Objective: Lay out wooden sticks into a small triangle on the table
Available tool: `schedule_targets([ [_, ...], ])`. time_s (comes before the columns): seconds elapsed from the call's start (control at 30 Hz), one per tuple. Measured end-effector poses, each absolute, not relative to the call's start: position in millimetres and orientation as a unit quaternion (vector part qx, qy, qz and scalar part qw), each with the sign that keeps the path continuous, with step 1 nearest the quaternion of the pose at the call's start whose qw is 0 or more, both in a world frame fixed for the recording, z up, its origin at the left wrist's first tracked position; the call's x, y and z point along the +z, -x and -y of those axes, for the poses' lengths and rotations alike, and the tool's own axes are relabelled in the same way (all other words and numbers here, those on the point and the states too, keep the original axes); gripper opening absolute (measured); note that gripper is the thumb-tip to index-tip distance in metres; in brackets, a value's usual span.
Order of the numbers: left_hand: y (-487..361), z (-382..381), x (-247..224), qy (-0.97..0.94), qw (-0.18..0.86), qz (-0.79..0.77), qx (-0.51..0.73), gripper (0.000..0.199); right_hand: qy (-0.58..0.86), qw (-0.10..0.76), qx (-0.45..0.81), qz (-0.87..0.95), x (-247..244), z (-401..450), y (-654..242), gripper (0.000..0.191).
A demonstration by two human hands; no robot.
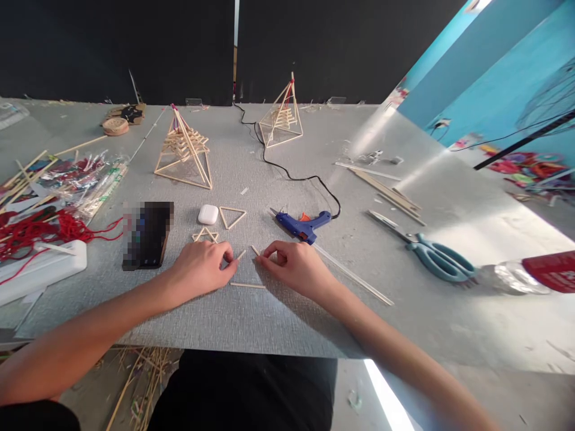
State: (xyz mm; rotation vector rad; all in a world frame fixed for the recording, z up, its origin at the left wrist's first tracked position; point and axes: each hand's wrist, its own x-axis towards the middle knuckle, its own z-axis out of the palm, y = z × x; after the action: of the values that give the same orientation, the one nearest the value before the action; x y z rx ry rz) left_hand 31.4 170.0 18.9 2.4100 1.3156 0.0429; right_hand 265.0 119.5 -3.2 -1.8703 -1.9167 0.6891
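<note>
Between finger and thumb, my left hand (209, 264) pinches a short wooden stick (241, 254) that slants up to the right. Facing it, my right hand (294, 263) pinches another short stick (254, 249), slanting the other way. The two sticks' upper ends are apart. Just below them a third stick (248, 285) lies flat on the table. Beyond my left hand rest a stick triangle (232, 218) and a small star-like stick shape (205, 234), beside a white earbud case (208, 214). A blue glue gun (302, 226) lies on its side past my right hand.
Two stick pyramids (183, 149) (283, 117) stand farther back. A phone (150, 234), red yarn (67, 227) and packaged sticks are on the left. Scissors (442, 257), a bottle (516, 275), wooden strips (386, 194) and a glue stick (354, 275) lie right. The black cord (287, 173) runs back.
</note>
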Motion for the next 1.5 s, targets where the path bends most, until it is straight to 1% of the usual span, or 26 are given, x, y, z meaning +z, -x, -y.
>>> schedule_targets([
  [0.13,-32.6,-168.8,20.6,-0.854,0.203,-0.479,0.013,0.032,0.665,0.17,0.22,0.693,0.7,-115.7,-265.3,0.022],
  [0.27,-32.0,-167.7,21.3,-0.85,0.212,-0.483,0.016,0.031,0.663,0.157,0.205,0.703,5.2,-110.4,-271.6,0.024],
  [0.43,-33.3,-170.1,20.3,-0.842,0.226,-0.49,0.023,0.031,0.652,0.159,0.231,0.704,3.5,-112.4,-269.8,0.028],
  [0.7,-33.0,-172.2,21.3,-0.832,0.245,-0.497,0.03,0.032,0.641,0.172,0.28,0.694,-1.4,-113.9,-263.6,0.024],
  [1.07,-34.9,-169.3,23.7,-0.826,0.266,-0.496,0.026,0.029,0.643,0.17,0.287,0.689,2.2,-111.6,-260.2,0.026],
  [1.5,-35.2,-165.0,20.2,-0.829,0.275,-0.487,0.028,0.033,0.633,0.184,0.298,0.69,-1.5,-109.1,-264.1,0.025],
])
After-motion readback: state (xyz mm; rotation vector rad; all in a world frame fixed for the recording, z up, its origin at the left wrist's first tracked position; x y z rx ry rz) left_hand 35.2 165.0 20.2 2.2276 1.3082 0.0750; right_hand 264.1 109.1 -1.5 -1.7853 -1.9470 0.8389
